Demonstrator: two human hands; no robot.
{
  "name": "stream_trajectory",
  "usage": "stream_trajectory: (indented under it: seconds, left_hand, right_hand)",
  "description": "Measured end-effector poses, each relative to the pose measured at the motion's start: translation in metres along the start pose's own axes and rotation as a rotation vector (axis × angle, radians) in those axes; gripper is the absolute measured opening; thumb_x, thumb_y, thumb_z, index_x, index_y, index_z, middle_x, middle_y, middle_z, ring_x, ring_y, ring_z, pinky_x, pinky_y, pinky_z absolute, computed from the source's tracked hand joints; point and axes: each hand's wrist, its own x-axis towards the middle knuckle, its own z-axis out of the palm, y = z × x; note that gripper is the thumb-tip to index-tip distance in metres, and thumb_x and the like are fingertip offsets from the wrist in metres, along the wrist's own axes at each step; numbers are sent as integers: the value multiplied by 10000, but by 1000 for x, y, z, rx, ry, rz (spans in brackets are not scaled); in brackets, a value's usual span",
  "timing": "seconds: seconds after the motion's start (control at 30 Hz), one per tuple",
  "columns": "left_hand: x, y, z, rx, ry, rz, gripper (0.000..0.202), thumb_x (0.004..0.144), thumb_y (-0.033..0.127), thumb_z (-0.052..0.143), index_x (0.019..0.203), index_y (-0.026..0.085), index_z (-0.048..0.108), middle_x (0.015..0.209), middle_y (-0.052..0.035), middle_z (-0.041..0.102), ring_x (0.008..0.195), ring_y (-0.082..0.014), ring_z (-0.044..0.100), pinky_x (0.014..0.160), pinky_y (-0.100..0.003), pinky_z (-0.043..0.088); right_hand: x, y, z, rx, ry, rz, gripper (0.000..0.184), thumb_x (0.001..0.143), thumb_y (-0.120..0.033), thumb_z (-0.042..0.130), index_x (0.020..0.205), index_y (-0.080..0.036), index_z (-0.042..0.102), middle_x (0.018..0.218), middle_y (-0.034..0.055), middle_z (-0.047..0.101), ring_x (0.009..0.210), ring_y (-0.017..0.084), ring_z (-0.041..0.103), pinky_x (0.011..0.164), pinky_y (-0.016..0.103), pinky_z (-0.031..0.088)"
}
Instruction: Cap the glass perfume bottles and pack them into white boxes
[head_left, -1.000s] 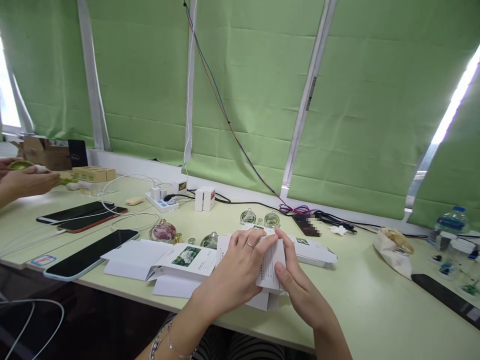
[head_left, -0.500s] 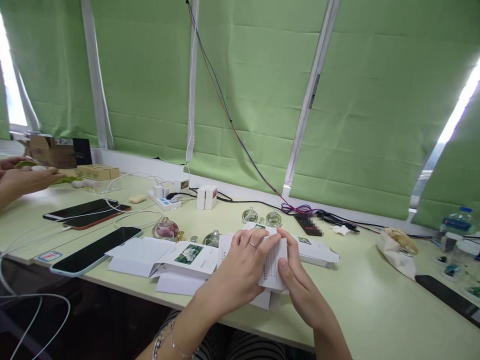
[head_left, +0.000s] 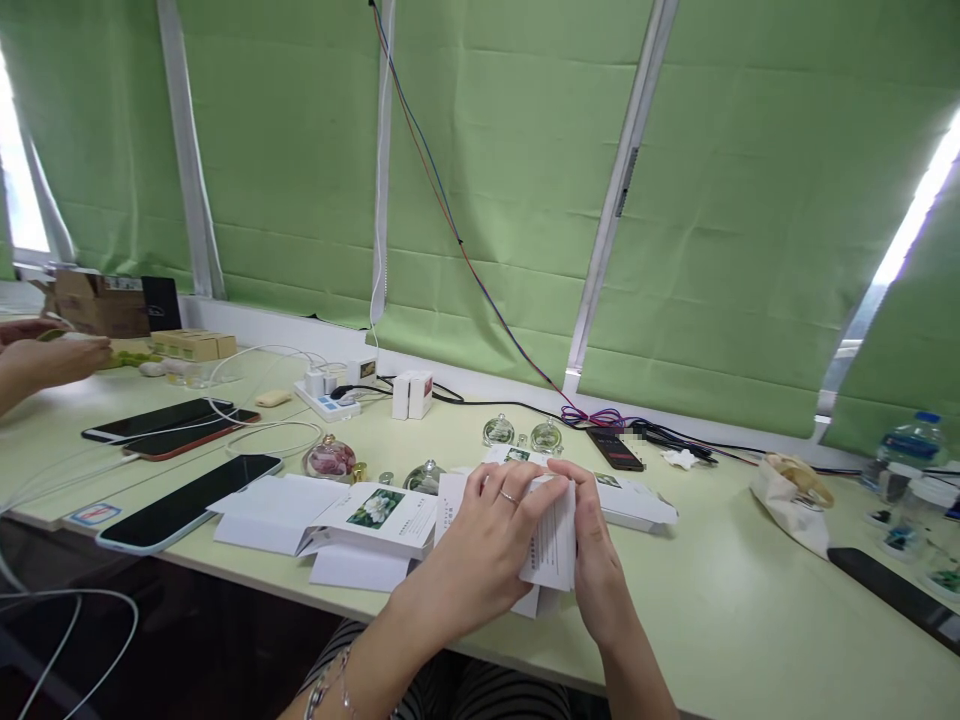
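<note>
Both my hands grip one small white printed carton (head_left: 553, 545) just above the table's near edge. My left hand (head_left: 480, 545), with a ring on one finger, wraps its fingers over the carton's top and left side. My right hand (head_left: 596, 560) presses against its right side with the fingers curled behind it. More flat white cartons (head_left: 345, 525), one with a flower picture, lie on the table to the left. Small round glass bottles (head_left: 514, 432) stand just beyond my hands.
Three phones (head_left: 184, 490) lie at the left with white cables. A power strip (head_left: 326, 405) and small white boxes (head_left: 412, 395) stand further back. Another person's hands (head_left: 45, 360) work at the far left. A cloth bag (head_left: 791, 495), a water bottle (head_left: 904, 455) and a dark phone (head_left: 892, 595) are at the right.
My right hand has turned and slid up along the carton's right side, its thumb now hidden behind it. The carton sits slightly more upright. My left hand keeps its hold.
</note>
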Motion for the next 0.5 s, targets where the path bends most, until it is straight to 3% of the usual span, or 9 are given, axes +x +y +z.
stream_trajectory:
  seconds: [0.17,0.27,0.4,0.5]
  left_hand:
    - [-1,1,-2,-31,-4,-12,741,639,56,569,1290,218,255,1250,-116,425,1158,-277,389,964,-472,304]
    - [-3,1,-3,-51,-7,-21,724,669,61,567,1294,222,240,1258,-117,422,1171,-275,378,981,-483,282]
    - [-5,3,-8,-105,-26,6,759,680,93,601,1311,234,203,1237,-112,437,1183,-263,385,988,-469,289]
    - [-4,6,-13,-171,-85,25,785,698,142,626,1329,251,172,1235,-103,449,1168,-243,406,997,-459,284]
  right_hand:
    - [7,8,3,289,31,33,332,914,-475,325,1150,-301,480,1176,32,562,1145,227,482,977,389,363]
    - [9,8,-4,362,-48,104,314,898,-451,396,1168,-309,471,1152,30,579,1087,222,525,939,380,395]
    - [8,4,-28,198,-258,127,341,866,-445,495,1180,-311,480,1209,36,540,1071,212,523,865,333,433]
    - [5,-1,-46,81,-411,103,478,784,-450,621,1217,-315,468,1277,42,485,1128,223,482,880,320,424]
